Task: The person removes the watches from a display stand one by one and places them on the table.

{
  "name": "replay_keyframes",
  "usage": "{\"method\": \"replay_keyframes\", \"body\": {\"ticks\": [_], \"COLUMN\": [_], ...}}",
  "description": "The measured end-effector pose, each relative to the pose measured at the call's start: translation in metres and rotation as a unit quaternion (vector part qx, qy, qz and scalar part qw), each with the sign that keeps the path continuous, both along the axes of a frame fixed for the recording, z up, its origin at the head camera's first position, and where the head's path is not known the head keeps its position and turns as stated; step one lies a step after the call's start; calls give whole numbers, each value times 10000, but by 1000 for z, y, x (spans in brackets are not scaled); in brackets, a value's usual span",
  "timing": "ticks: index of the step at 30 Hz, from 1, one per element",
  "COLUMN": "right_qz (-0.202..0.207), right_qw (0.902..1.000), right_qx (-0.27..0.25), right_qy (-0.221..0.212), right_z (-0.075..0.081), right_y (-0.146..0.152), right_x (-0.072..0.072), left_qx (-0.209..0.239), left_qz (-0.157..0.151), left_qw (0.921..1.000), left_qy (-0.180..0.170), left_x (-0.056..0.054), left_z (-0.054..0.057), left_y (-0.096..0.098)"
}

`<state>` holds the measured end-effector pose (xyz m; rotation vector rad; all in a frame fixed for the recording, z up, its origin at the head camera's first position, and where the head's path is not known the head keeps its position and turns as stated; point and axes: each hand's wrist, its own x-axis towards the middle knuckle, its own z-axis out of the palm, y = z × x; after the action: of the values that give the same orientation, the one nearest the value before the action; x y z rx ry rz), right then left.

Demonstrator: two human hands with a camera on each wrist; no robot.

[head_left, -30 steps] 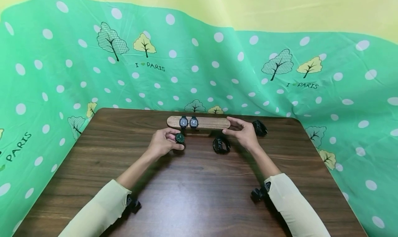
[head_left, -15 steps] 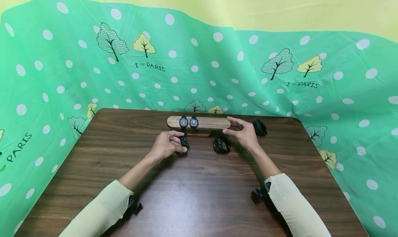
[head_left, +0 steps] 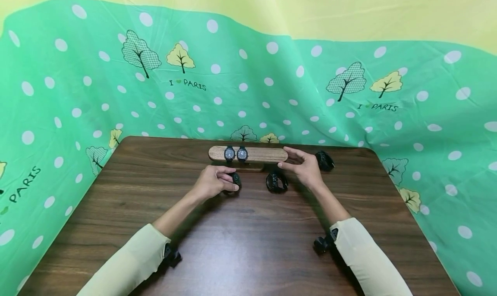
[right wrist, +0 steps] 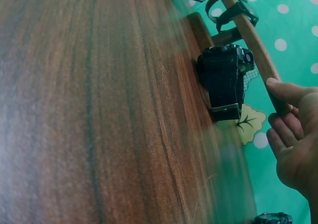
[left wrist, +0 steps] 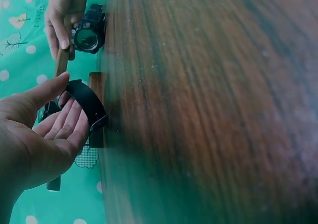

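My left hand [head_left: 212,183] pinches a black wristwatch [head_left: 236,180] between thumb and fingers, just in front of the left part of a wooden watch stand [head_left: 268,154]. In the left wrist view its dark strap [left wrist: 88,101] curves over my fingers. Two square-faced watches [head_left: 229,153] hang side by side on the stand's bar, left of its middle. With thumb and fingers, my right hand [head_left: 308,170] grips the right end of that bar. A chunky black watch [head_left: 277,182] sits on the table before the stand, near my right hand.
Another black watch [head_left: 324,160] lies behind my right hand, towards the table's back right corner. The dark wooden table [head_left: 248,244] ends at the back against a green patterned cloth [head_left: 240,71].
My left hand has moved a little right and nearer to me with its watch, whose face has turned away from view to the right. My right hand has stayed on the bar.
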<state>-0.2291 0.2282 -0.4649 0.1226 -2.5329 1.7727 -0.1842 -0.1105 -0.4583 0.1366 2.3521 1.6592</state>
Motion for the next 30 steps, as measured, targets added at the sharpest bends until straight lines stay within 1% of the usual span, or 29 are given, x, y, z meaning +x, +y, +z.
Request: {"method": "replay_keyframes", "body": {"ticks": [3, 10, 15, 21, 30], "right_qz": [0, -1, -33, -31, -33], "right_qw": [10000, 10000, 10000, 10000, 10000], "right_qx": [4, 41, 31, 80, 36], "right_qy": [-2, -26, -36, -3, 26], "right_z": [0, 2, 3, 2, 2], "right_y": [0, -1, -1, -1, -1], "right_x": [0, 1, 1, 2, 1], "left_qx": [-13, -56, 10, 131, 422], "left_qz": [-81, -240, -330, -293, -201], "left_qw": [10000, 9996, 9994, 9994, 9988], "left_qy": [-7, 151, 120, 110, 105], "left_x": [0, -2, -1, -2, 0], "left_z": [1, -2, 0, -1, 1], "left_y": [2, 4, 5, 4, 4]}}
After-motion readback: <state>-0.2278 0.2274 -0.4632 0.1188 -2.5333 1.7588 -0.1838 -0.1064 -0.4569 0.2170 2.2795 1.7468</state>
